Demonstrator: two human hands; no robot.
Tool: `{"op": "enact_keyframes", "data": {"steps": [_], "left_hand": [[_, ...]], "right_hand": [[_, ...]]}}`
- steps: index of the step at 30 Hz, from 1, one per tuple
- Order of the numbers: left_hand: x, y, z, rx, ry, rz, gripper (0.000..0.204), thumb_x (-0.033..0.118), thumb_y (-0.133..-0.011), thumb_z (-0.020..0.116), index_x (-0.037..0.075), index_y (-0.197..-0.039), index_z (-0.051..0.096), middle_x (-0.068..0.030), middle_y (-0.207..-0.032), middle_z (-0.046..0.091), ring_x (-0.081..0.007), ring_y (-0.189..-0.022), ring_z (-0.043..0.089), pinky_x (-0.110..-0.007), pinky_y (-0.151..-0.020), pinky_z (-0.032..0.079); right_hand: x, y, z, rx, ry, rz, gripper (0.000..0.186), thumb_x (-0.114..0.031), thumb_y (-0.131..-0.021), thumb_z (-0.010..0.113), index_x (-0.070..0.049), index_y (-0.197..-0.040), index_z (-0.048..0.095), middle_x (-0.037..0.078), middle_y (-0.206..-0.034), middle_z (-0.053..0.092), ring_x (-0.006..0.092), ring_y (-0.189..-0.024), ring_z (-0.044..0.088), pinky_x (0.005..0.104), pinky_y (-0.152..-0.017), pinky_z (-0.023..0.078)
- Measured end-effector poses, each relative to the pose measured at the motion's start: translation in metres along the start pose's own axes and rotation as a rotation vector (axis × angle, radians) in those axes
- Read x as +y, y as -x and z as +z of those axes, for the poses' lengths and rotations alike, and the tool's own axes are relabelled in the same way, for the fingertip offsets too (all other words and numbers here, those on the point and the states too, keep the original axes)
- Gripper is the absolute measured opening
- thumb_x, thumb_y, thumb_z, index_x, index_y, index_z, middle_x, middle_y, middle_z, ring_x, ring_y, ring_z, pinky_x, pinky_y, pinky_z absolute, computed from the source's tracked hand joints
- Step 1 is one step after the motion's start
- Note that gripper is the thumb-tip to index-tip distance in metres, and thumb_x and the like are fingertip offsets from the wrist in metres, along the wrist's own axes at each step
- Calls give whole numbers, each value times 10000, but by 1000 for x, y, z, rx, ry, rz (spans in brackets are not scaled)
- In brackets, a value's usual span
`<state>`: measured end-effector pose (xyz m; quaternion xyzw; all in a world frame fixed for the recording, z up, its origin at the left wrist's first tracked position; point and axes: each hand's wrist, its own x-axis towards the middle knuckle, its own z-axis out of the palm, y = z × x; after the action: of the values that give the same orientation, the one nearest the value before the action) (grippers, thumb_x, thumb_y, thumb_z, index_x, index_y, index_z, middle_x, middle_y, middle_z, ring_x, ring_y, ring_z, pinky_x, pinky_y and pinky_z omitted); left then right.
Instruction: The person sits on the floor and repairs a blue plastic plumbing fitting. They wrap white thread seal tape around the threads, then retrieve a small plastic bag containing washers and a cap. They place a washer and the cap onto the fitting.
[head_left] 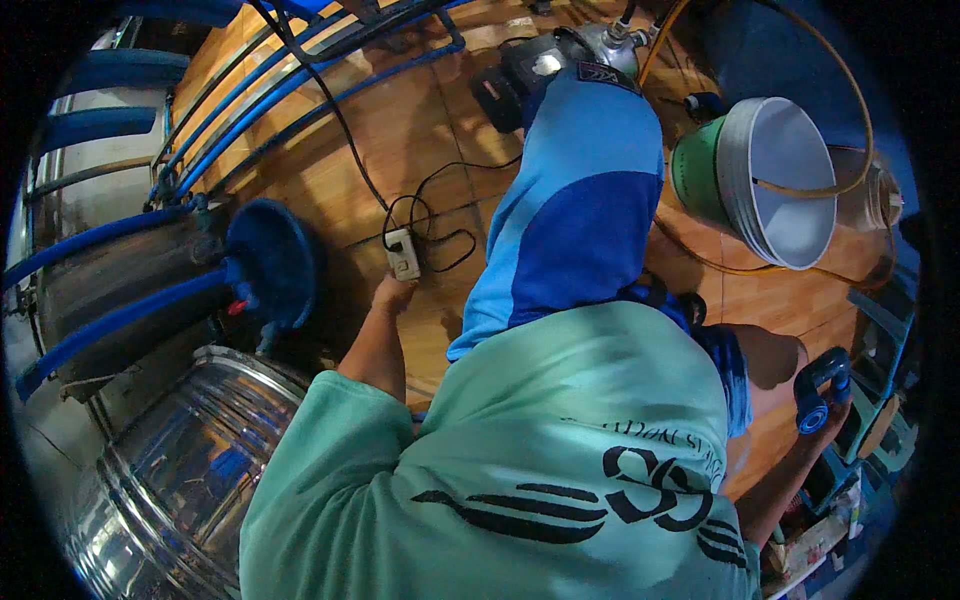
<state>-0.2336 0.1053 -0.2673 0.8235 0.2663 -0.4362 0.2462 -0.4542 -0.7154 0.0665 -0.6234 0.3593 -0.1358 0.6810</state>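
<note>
My left hand (397,289) is closed round the near end of a white extension socket (404,254), held over the tiled floor. Black cords run from the socket, one up to the top left and another looping to the right. A dark plug appears to sit in its upper end. Off to the right, my right hand (832,424) grips a blue curved pipe fitting (824,385) whose round open end faces up. Most of that hand's fingers are hidden behind the fitting.
A white bucket (745,180) lies tipped at the right, with an orange hose (845,65) bending into it. A machine (545,65) stands at the top. At left are a blue basin (275,262), a shiny metal drum (190,450) and blue pipes (130,318).
</note>
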Motion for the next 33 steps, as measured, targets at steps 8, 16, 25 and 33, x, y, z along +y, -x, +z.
{"op": "enact_keyframes", "data": {"steps": [8,16,25,33], "left_hand": [[-40,-44,21,-204,-937,434,545,302,-825,700,134,-1304,501,-110,-872,671,-239,-723,659,-382,-550,531],[-51,-62,29,-181,62,-286,463,327,-820,707,104,-1210,593,-125,-942,638,-224,-807,620,-362,-609,460],[-7,-54,28,-210,-30,-144,528,354,-857,683,121,-1308,539,-136,-1102,611,-225,-994,576,-348,-815,403],[44,-47,22,-280,-189,108,587,378,-890,663,136,-1396,491,-145,-1244,587,-225,-1160,537,-337,-999,353]], "right_hand": [[1,19,-2,486,76,15,542,-501,-945,510,-56,-1250,554,78,-1124,584,185,-1026,563,339,-826,487],[8,34,-9,464,-150,19,311,-421,-976,534,-116,-989,591,-1,-691,533,96,-557,465,252,-508,375],[-7,45,13,412,-61,-25,370,-428,-982,518,-96,-1125,595,-8,-706,523,66,-518,393,226,-453,285],[-5,42,19,510,138,-145,342,-364,-982,514,-94,-1177,594,-20,-836,547,73,-624,434,225,-525,343]]}}
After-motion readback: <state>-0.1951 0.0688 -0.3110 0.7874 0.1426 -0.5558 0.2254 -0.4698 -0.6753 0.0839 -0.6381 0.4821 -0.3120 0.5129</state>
